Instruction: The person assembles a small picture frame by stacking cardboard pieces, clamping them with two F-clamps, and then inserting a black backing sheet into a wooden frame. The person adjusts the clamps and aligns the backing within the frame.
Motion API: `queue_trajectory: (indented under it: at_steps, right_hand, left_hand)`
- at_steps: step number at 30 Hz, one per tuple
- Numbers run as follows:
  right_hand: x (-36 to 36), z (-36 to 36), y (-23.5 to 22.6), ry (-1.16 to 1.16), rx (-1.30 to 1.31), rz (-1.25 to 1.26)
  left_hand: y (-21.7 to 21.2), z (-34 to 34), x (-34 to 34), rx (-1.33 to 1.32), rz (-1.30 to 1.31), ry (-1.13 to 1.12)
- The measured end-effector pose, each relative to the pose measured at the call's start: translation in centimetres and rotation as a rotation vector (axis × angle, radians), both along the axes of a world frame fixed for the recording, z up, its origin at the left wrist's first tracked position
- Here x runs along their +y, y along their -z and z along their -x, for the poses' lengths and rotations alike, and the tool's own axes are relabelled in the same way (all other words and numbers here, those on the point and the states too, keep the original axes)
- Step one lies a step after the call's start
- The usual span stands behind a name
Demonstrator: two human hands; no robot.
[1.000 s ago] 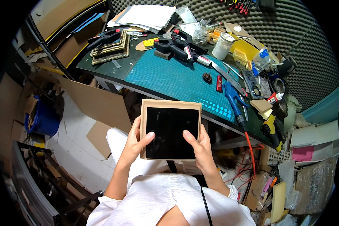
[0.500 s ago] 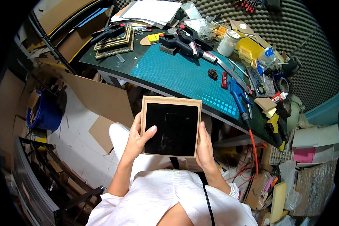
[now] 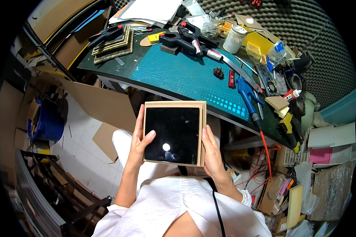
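Observation:
Between my two hands, above my lap, is a squarish brown board box (image 3: 172, 128) with a glossy black face and a stepped brown edge along the top and right. A bright round reflection and a few smudges show on the black face. My left hand (image 3: 138, 144) grips its left side, the thumb lying over onto the black panel and the fingers along the side and behind. The right side is held by my right hand (image 3: 213, 152), its fingers along that edge. The back of the box is hidden.
Ahead stands a workbench with a green cutting mat (image 3: 174, 75). On it are black clamps (image 3: 186, 43), a blue air gun (image 3: 247, 94) with an orange hose, a jar (image 3: 235, 39) and stacked frame corners (image 3: 114, 45). A blue bin (image 3: 47, 122) sits at left.
The box has shifted slightly left and tilted, so more of its right and top edges show and a bright reflection appears on the black face. Both hands keep their hold.

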State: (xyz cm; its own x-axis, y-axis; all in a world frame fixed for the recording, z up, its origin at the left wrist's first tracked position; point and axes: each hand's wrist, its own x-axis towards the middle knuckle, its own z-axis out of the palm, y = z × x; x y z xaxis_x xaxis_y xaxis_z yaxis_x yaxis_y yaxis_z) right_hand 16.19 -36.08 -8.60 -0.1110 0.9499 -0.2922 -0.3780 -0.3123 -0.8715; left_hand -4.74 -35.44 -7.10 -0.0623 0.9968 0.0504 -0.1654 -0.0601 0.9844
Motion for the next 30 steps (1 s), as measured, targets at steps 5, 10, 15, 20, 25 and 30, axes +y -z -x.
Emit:
queue_trajectory:
  at_steps: [5, 10, 15, 20, 25, 30]
  right_hand:
    - [-0.1, 0.2, 0.6, 0.031, -0.034, 0.008]
    - [-0.1, 0.2, 0.3, -0.022, 0.007, -0.062]
    - [-0.1, 0.8, -0.6, -0.023, -0.068, -0.176]
    - [-0.1, 1.0, -1.0, -0.031, -0.112, -0.281]
    - [-0.1, 1.2, -0.7, -0.016, -0.132, -0.286]
    - [-0.3, 1.0, -1.2, -0.036, -0.215, -0.262]
  left_hand:
    - [0.8, 0.2, 0.2, 0.018, -0.008, -0.004]
    - [1.1, 0.3, 0.3, -0.039, 0.021, 0.007]
    - [1.2, 0.4, 0.3, -0.028, 0.037, 0.016]
    - [1.4, 0.6, 0.3, -0.012, 0.043, 0.022]
    - [1.1, 0.8, 0.2, -0.009, 0.049, 0.034]
    - [1.6, 1.0, 0.3, 0.031, 0.037, 0.032]
